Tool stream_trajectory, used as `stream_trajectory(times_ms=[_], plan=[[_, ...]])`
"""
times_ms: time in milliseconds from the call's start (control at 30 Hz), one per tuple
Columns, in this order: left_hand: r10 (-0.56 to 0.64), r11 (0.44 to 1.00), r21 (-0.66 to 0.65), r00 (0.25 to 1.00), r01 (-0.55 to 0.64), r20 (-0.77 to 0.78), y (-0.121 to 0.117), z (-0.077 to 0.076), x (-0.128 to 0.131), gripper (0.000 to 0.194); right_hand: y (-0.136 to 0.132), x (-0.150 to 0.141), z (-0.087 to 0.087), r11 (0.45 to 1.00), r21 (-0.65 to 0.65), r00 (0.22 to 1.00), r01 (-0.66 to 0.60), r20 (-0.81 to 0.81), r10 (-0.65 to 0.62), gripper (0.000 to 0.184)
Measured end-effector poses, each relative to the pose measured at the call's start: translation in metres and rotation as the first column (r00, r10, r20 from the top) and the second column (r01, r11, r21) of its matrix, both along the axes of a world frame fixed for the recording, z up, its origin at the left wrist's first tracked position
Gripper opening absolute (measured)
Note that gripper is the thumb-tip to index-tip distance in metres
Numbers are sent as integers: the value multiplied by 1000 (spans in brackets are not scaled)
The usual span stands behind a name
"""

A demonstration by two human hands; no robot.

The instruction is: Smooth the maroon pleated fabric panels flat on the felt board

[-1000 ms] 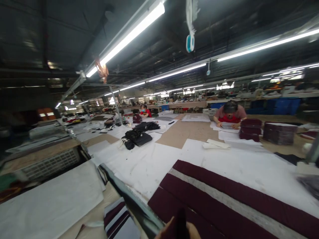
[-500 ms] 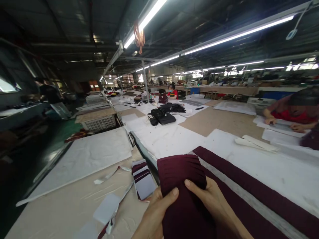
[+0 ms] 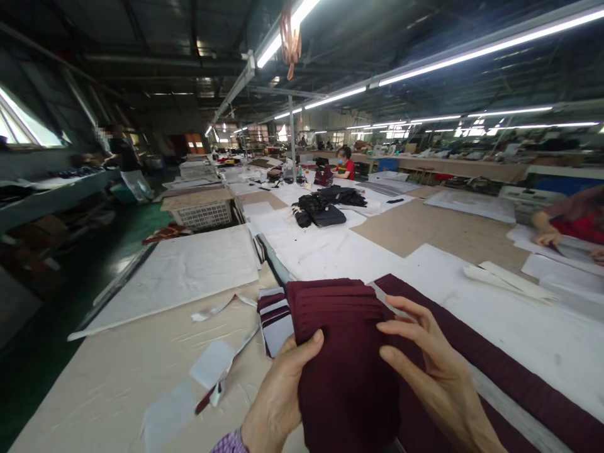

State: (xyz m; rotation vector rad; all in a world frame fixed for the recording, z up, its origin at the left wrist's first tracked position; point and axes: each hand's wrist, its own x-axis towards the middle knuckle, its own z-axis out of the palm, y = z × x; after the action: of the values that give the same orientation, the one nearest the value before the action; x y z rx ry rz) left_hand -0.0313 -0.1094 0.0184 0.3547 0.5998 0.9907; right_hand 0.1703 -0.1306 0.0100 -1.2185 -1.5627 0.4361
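Observation:
A stack of maroon fabric pieces [image 3: 344, 377] is held up before me, its upper edges fanned into several layers. My left hand [image 3: 283, 387] grips its left side, thumb on the front and the other fingers hidden behind. My right hand [image 3: 425, 358] is at the right edge with fingers apart, fingertips at or very near the cloth. Left of the stack lies a small pile of maroon and pale pieces [image 3: 277, 330]. Long maroon fabric strips [image 3: 453, 327] stretch across the table at the right.
Pale scraps [image 3: 212, 363] lie on the beige table [image 3: 155, 352] at left. A gap separates it from the white-covered table [image 3: 325, 251], where black fabric bundles [image 3: 321, 207] sit. A crate [image 3: 202, 215] stands farther left. A co-worker's hand [image 3: 547, 236] works at the far right.
My right hand has loosened from the stack and its fingers have spread. The stack's top layers show more fanned edges. The view has shifted, so the surroundings appear slightly differently placed.

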Motion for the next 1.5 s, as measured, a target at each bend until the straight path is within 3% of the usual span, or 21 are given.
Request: stream_trajectory(times_ms=[267,467,600,800,900,1167,1333,1500], plan=[[-8,1000,21,1000,9,-24,-6,-1,-10,27,5,-5,0,974,-170,981,-152,-142,128,16],[72,997,-6,995,-73,-72,-4,0,-13,17,0,-16,8,940,-249,917,-233,-377,127,16],[104,994,38,992,-101,-66,-2,2,-11,18,-2,-30,4,905,-371,861,-211,-508,-8,22],[88,990,115,996,-84,-33,-2,0,-12,10,-2,-40,-1,908,-410,881,-90,-458,-120,23],[68,986,152,997,-64,-22,-3,-1,-13,21,-4,-45,6,903,-426,861,-48,-476,-179,24],[66,985,163,998,-63,-18,-2,0,-14,30,-8,-52,9,913,-406,851,-37,-492,-184,24],[99,989,113,994,-94,-41,0,-1,-12,20,-3,-46,1,906,-406,864,-123,-493,-103,24],[147,987,64,988,-144,-36,4,-2,-17,20,-4,-45,0,814,-431,836,-390,-537,116,23]])
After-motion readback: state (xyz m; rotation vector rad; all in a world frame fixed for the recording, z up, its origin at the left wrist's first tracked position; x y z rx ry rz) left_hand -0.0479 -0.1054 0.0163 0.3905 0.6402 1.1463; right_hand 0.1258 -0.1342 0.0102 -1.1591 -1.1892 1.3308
